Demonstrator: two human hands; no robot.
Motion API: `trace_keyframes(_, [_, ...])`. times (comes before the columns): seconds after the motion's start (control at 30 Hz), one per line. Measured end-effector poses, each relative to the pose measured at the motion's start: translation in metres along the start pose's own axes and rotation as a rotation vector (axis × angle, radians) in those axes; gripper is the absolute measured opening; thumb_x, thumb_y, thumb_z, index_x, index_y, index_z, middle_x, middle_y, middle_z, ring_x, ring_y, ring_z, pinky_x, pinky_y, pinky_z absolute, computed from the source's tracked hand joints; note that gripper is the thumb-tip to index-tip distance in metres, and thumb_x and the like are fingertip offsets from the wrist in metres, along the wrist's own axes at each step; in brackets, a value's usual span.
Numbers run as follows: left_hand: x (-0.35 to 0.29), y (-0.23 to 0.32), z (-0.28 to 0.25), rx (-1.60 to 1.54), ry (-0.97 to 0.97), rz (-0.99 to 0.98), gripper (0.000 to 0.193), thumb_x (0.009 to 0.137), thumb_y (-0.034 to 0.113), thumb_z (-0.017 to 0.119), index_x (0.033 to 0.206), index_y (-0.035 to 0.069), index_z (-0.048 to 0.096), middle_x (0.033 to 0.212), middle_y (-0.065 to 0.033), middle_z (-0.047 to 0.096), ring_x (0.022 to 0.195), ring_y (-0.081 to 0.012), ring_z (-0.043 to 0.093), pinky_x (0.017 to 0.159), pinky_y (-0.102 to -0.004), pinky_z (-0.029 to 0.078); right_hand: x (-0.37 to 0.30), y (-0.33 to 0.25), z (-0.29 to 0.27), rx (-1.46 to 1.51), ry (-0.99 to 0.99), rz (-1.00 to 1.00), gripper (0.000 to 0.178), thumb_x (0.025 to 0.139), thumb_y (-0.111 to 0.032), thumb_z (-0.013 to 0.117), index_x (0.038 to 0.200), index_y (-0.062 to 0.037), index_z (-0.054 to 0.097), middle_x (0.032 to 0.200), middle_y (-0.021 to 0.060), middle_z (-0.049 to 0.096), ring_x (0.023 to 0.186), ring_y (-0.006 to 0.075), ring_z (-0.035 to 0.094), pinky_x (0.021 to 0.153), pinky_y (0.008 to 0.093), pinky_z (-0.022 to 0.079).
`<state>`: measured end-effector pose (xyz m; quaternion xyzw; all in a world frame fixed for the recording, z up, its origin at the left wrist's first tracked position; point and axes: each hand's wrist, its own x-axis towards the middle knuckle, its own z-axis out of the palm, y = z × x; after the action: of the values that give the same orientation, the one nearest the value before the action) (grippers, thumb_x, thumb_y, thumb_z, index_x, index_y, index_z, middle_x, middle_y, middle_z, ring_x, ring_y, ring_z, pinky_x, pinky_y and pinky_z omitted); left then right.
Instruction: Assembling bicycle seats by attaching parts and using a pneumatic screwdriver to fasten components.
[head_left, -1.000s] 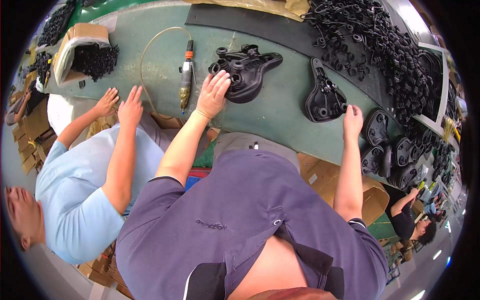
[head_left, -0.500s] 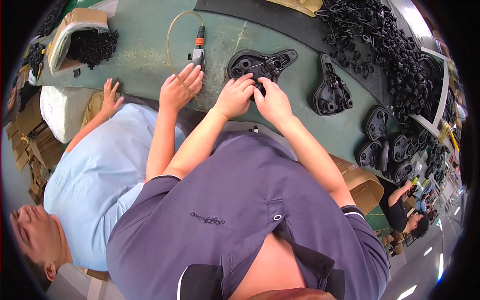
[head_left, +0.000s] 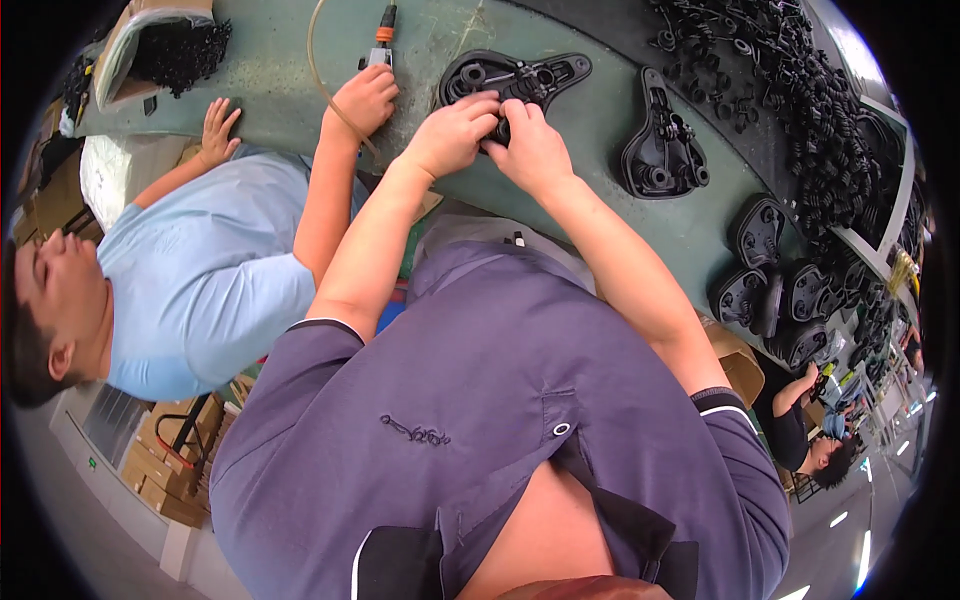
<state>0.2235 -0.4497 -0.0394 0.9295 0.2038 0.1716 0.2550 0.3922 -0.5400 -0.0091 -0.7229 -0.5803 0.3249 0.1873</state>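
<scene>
Co-worker's hand (head_left: 366, 99) touches a corded tool (head_left: 380, 57) at left. Rightward, the person's left hand (head_left: 447, 138) curls over the near edge of a black saddle (head_left: 518, 76), underside up on the table; the right hand (head_left: 532, 150) meets it there — whether either grips, I cannot tell. The step looks like fingertip adjusting, calling for a steady brace. Another saddle (head_left: 655, 160) lies further right.

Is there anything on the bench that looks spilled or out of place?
Small black parts lie loose at the open carton's mouth, upper left, partly on the green bench. This looks spilled, though perhaps intended.
</scene>
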Motion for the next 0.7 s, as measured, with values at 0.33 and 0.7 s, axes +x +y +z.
trace_keyframes(0.33, [-0.012,-0.011,0.025,-0.362,0.4,-0.699,0.059,0.086,0.011,0.083,0.141,0.002,0.065,0.114,-0.0093,0.064,0.089,-0.0193,0.07,0.083,-0.0332,0.058,-0.003,0.008,0.018,0.044,0.066,-0.051,0.051,0.086,-0.027,0.081,0.123,-0.0051,0.053,0.108,0.0218,0.07,0.096,0.0433,0.074,0.086,0.0518,0.061])
trace_keyframes(0.7, [-0.007,-0.042,0.013,-0.479,0.213,-0.63,0.059,0.084,0.01,0.085,0.138,0.003,0.065,0.13,-0.0074,0.06,0.1,-0.0172,0.069,0.087,-0.0307,0.059,-0.001,0.009,0.016,0.025,0.035,-0.022,0.053,0.087,-0.03,0.084,0.125,-0.0056,0.057,0.112,0.0199,0.072,0.103,0.0401,0.073,0.089,0.0495,0.06])
